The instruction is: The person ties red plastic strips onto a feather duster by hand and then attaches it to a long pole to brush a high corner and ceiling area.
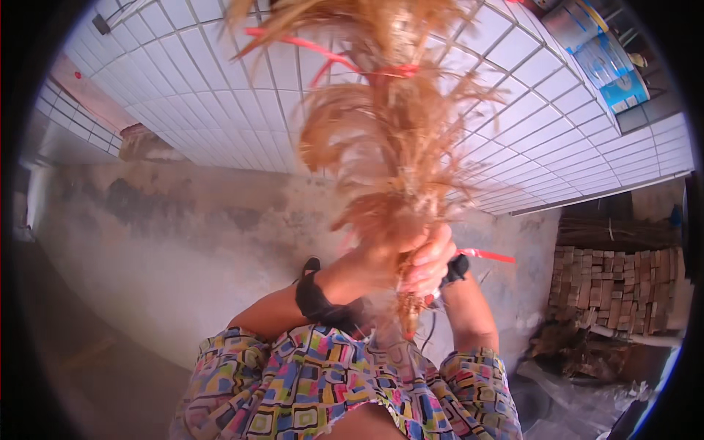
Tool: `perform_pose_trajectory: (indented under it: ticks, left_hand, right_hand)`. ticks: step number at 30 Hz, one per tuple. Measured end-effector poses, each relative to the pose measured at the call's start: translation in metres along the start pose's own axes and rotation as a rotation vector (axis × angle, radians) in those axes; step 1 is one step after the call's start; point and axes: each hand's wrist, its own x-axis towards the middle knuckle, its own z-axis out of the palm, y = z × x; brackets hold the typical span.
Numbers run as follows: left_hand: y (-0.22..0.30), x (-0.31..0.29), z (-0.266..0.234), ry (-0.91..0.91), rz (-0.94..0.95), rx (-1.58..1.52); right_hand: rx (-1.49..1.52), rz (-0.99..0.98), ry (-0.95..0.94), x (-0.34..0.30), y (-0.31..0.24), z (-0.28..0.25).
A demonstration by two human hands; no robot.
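Observation:
A long bundle of brown feathers, like a feather duster [400, 158], stands up in front of me and runs out past the top of the view. Red ties [396, 71] wrap around it, with loose ends sticking out. My right hand [433, 262] is closed around its lower part, fingers curled over the front. Beside it, my left hand [372, 262] is blurred and partly covered by feathers, but appears to grip the same bundle. Another red strip [488, 255] juts out by my right wrist. Dark bands [312, 297] circle both wrists.
Ahead rises a white tiled wall [242, 103]. Cans [605, 62] stand on a ledge at the upper right. A stack of brick-like blocks [612, 286] is at the right, with clear plastic sheeting [587, 403] below it. Underfoot is a stained concrete floor [176, 257].

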Motion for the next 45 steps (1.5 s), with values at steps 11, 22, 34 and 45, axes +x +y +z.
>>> perform_pose_trajectory:
  ticks: [11, 22, 34, 45]
  left_hand:
    - [0.002, -0.011, 0.004, 0.164, -0.009, 0.105]
    - [0.006, -0.017, 0.036, 0.360, -0.189, 0.355]
    - [0.016, -0.016, 0.049, 0.495, -0.250, 0.538]
    - [0.014, -0.008, 0.054, 0.562, -0.334, 0.580]
  right_hand:
    - [0.947, -0.676, 0.357, -0.033, -0.116, 0.022]
    - [0.540, -0.180, 0.271, -0.068, -0.166, 0.021]
    - [0.215, -0.064, 0.175, -0.068, -0.183, 0.007]
    - [0.163, 0.004, 0.222, -0.078, -0.188, 0.005]
